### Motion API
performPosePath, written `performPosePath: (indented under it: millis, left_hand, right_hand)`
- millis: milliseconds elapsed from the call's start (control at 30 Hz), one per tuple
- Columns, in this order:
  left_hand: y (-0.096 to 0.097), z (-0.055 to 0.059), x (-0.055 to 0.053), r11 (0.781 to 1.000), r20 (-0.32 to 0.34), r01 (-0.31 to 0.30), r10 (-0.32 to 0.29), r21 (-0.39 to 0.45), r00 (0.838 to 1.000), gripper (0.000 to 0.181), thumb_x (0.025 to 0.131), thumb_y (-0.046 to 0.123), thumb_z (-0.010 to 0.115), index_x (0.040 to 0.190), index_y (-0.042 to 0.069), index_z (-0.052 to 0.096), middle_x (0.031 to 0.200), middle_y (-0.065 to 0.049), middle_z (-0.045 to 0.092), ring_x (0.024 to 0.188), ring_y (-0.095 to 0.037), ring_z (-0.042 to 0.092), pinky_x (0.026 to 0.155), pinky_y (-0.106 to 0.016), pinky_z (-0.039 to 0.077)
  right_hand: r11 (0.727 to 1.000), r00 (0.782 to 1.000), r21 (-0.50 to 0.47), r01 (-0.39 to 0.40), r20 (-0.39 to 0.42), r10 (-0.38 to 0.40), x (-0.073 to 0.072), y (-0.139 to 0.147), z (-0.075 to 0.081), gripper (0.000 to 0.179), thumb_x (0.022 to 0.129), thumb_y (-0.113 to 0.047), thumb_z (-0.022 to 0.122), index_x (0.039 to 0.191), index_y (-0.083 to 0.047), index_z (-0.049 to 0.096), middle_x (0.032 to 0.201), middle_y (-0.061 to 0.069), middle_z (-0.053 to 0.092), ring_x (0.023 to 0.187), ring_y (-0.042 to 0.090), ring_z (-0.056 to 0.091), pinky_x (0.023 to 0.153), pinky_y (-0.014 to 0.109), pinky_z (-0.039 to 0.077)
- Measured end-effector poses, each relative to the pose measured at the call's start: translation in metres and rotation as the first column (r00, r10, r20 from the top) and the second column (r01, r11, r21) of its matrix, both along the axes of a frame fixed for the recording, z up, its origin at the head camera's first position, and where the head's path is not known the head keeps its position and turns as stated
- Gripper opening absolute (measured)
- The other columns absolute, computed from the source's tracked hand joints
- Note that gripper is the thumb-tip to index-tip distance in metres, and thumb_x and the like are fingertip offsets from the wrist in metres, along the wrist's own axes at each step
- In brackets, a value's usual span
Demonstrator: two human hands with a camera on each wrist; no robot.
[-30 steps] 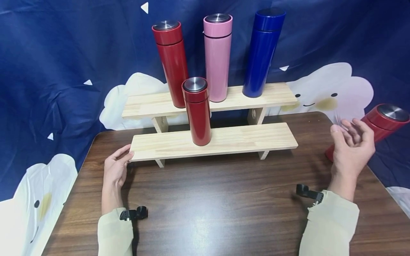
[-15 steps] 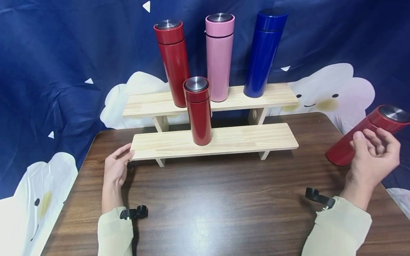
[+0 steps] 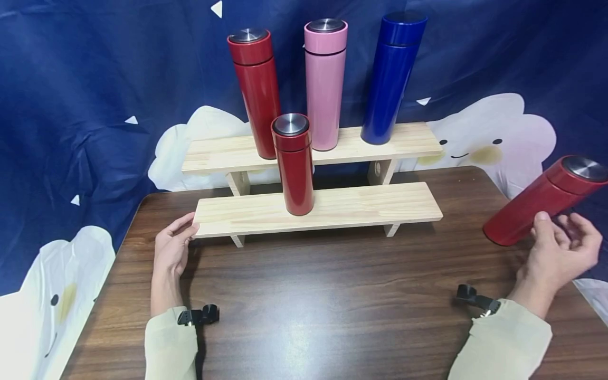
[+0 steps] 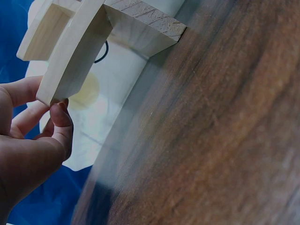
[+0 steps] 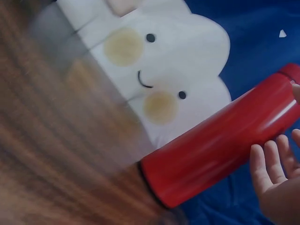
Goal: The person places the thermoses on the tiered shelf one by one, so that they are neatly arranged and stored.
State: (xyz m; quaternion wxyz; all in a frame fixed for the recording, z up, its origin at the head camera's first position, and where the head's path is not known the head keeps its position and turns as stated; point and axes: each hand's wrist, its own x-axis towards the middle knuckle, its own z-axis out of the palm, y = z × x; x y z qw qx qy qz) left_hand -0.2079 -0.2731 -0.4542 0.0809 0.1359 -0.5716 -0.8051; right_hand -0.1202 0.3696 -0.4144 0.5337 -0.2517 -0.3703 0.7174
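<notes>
At the left end of the two-tier wooden stand, my left hand (image 3: 172,249) pinches the corner of the lower board (image 3: 237,215); the left wrist view shows fingers and thumb (image 4: 62,129) on either side of the board's end. On the right, a red thermos (image 3: 532,203) with a steel-topped lid stands on the table. My right hand (image 3: 560,254) is beside its near side, fingers loosely bent and not closed round it. In the right wrist view the fingers (image 5: 274,164) lie close to the thermos (image 5: 215,140); contact cannot be told.
Another red thermos (image 3: 293,174) stands on the lower board. The upper board (image 3: 216,154) carries a red thermos (image 3: 258,100), a pink thermos (image 3: 324,95) and a blue thermos (image 3: 391,84). A blue curtain (image 3: 95,95) with clouds hangs behind the brown table (image 3: 332,295).
My right hand has moved right and toward me, from in front of the right red thermos to its near side, uncovering more of it. The left hand stays on the board.
</notes>
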Motion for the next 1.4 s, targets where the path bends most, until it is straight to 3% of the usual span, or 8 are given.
performPosePath:
  millis: [200, 333, 567, 800, 1133, 1400]
  left_hand:
    - [-0.001, -0.001, -0.001, 1.0, 0.011, 0.007, -0.006, -0.014, 1.0, 0.031, 0.087, -0.012, 0.072, 0.116, -0.003, 0.072, 0.102, -0.008, 0.069, 0.086, -0.014, 0.065, 0.068, -0.018, 0.051]
    - [-0.001, -0.001, 0.0, 1.0, 0.014, 0.003, -0.003, -0.017, 1.0, 0.031, 0.087, -0.012, 0.072, 0.117, -0.003, 0.072, 0.102, -0.007, 0.07, 0.085, -0.013, 0.065, 0.068, -0.018, 0.05]
    - [-0.001, 0.0, 0.0, 1.0, 0.012, -0.001, 0.001, -0.013, 1.0, 0.031, 0.088, -0.013, 0.071, 0.117, -0.004, 0.071, 0.101, -0.006, 0.071, 0.08, -0.012, 0.065, 0.066, -0.018, 0.049]
    - [-0.002, -0.001, 0.0, 1.0, 0.019, 0.006, -0.006, -0.008, 1.0, 0.031, 0.088, -0.013, 0.07, 0.117, -0.002, 0.072, 0.1, -0.006, 0.071, 0.08, -0.011, 0.065, 0.066, -0.017, 0.05]
    - [-0.003, 0.0, 0.0, 1.0, 0.012, 0.009, -0.009, 0.008, 1.0, 0.032, 0.087, -0.013, 0.071, 0.117, -0.003, 0.072, 0.1, -0.006, 0.073, 0.082, -0.012, 0.067, 0.068, -0.018, 0.051]
    - [-0.002, 0.0, 0.0, 1.0, 0.006, 0.017, -0.017, -0.001, 1.0, 0.03, 0.088, -0.013, 0.07, 0.115, -0.001, 0.073, 0.1, -0.005, 0.073, 0.08, -0.011, 0.066, 0.067, -0.017, 0.052]
  right_hand:
    - [0.999, 0.995, -0.035, 0.017, 0.098, -0.014, -0.002, 0.008, -0.021, 0.052, 0.063, 0.018, 0.088, 0.106, -0.004, 0.068, 0.108, 0.01, 0.055, 0.087, 0.015, 0.054, 0.07, 0.017, 0.048]
    - [0.998, 0.988, -0.061, -0.009, 0.152, 0.018, -0.007, 0.012, -0.028, 0.055, 0.063, 0.018, 0.087, 0.108, -0.006, 0.067, 0.109, 0.008, 0.056, 0.094, 0.015, 0.051, 0.073, 0.017, 0.045]
    - [0.981, 0.984, -0.162, -0.11, 0.121, 0.13, -0.012, 0.017, -0.036, 0.066, 0.061, 0.023, 0.085, 0.115, -0.007, 0.064, 0.12, 0.008, 0.059, 0.103, 0.018, 0.06, 0.074, 0.018, 0.055]
    - [0.975, 0.961, -0.18, -0.134, 0.215, 0.172, -0.012, 0.023, -0.039, 0.077, 0.06, 0.02, 0.087, 0.125, -0.012, 0.059, 0.125, 0.004, 0.057, 0.114, 0.015, 0.055, 0.081, 0.014, 0.051]
    - [0.964, 0.941, -0.202, -0.172, 0.255, 0.221, -0.015, 0.03, -0.052, 0.082, 0.06, 0.023, 0.086, 0.128, -0.015, 0.057, 0.125, 0.001, 0.055, 0.114, 0.014, 0.056, 0.068, 0.014, 0.053]
    - [0.96, 0.931, -0.212, -0.184, 0.275, 0.239, -0.018, 0.032, -0.053, 0.089, 0.059, 0.024, 0.086, 0.132, -0.016, 0.056, 0.126, 0.001, 0.056, 0.115, 0.014, 0.056, 0.06, 0.015, 0.053]
